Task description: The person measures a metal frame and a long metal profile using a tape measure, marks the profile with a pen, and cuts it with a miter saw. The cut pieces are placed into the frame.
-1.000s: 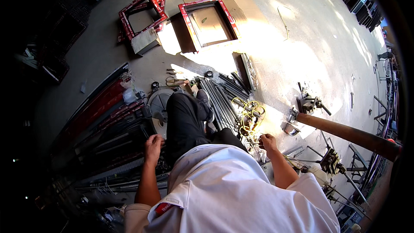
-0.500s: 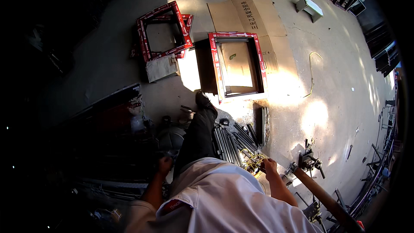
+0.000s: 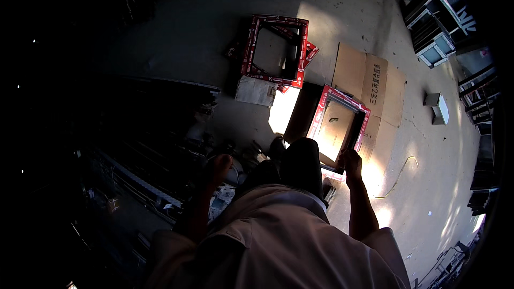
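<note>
I stand on a concrete floor and look down over my pale shirt and dark trouser leg. My left hand (image 3: 218, 167) hangs in shadow at my side, fingers curled, with nothing seen in it. My right hand (image 3: 351, 163) hangs in sunlight, loosely curled and holding nothing, just over the near corner of a red-edged rectangular frame (image 3: 321, 115) lying on the floor. That frame rests partly on a flattened cardboard sheet (image 3: 369, 83). A second red-edged frame (image 3: 248, 48) lies farther ahead to the left.
A dark pile of long metal profiles (image 3: 144, 182) and a round tool (image 3: 235, 168) fill the shaded left side. A pale sheet (image 3: 256, 91) lies below the far frame. A small grey box (image 3: 439, 107), stacked window frames (image 3: 436, 16) and a thin cord (image 3: 399, 174) are at the right.
The view has swung left and forward: the red frames and cardboard now sit nearer and more central, and the metal bars and tools at my feet have slipped behind. Both hands still hang with nothing in them.
</note>
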The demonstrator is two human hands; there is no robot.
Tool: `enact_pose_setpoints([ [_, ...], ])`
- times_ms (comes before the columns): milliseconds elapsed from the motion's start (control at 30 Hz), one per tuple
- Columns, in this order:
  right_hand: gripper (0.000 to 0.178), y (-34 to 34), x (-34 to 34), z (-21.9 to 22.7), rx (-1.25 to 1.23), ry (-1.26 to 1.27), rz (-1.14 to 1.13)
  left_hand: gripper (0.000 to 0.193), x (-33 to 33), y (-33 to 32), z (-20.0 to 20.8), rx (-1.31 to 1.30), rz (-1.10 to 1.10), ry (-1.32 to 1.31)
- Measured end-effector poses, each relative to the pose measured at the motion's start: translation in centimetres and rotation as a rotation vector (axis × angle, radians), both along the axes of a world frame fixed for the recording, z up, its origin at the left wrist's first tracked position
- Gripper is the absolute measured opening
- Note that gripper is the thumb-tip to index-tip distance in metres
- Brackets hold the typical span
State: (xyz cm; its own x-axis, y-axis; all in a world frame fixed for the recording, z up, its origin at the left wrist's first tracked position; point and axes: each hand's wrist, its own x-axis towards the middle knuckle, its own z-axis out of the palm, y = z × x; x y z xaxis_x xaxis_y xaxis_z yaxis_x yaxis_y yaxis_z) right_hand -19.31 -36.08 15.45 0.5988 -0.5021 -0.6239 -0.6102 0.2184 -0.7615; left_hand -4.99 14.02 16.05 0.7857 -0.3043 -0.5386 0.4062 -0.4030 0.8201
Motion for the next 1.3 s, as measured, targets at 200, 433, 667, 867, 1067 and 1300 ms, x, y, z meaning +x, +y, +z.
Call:
enact_pose_setpoints([
  [200,0.030,0.5,-0.9,-9.5,-0.029,0.309,0.397,0.037,-13.6,11.0,-1.4,0.142,0.565,0.311],
  [433,0.017,-1.0,11.0,-9.5,0.016,0.328,0.556,0.031,-21.9,5.4,-2.5,0.175,1.129,0.557],
  [667,0.013,-3.4,32.1,-10.9,0.079,0.403,0.641,0.025,-20.7,-3.8,-7.8,0.086,0.836,0.220],
  [867,0.010,2.9,43.2,-6.4,-0.084,0.311,0.879,0.033,-9.4,-8.9,3.9,0.161,1.088,0.202],
  [1067,0.018,9.7,47.5,-7.1,-0.069,0.264,1.198,0.036,-13.4,-10.3,3.2,0.075,1.441,0.251],
  [1300,0.019,23.1,43.4,-4.6,-0.075,0.268,1.510,0.026,-23.3,-14.7,-1.1,-0.112,1.809,0.527],
])
